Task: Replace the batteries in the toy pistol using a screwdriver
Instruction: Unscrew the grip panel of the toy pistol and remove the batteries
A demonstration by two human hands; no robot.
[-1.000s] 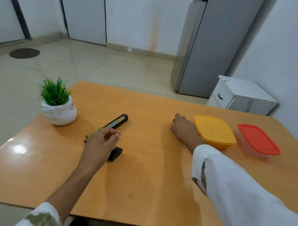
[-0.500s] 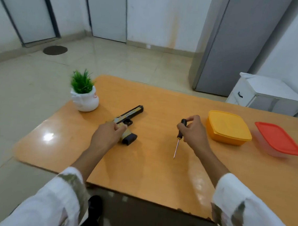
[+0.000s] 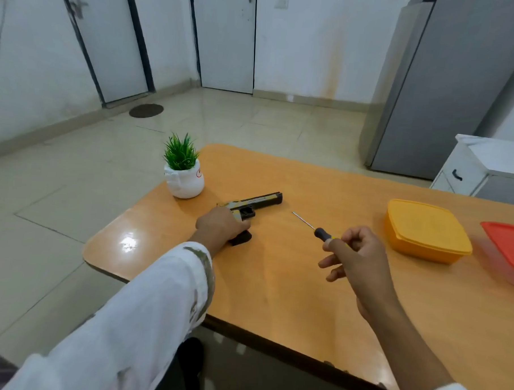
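The black and tan toy pistol (image 3: 257, 202) lies on its side on the orange table (image 3: 275, 284), barrel pointing right and away. My left hand (image 3: 220, 227) covers its grip, fingers curled over it. My right hand (image 3: 356, 258) is raised above the table and pinches the black-and-yellow handle of a screwdriver (image 3: 316, 230). Its thin shaft points up-left toward the pistol, with the tip a short way from the barrel.
A small green plant in a white pot (image 3: 183, 174) stands at the table's far left corner. A yellow lidded box (image 3: 425, 230) and a red-lidded box (image 3: 509, 250) sit at the right. A grey fridge (image 3: 437, 84) and a white cabinet (image 3: 483, 169) stand behind.
My right hand lifted the screwdriver off the table and turned it, so its shaft now points away toward the pistol. My left hand stayed on the pistol's grip. The view pulled back.
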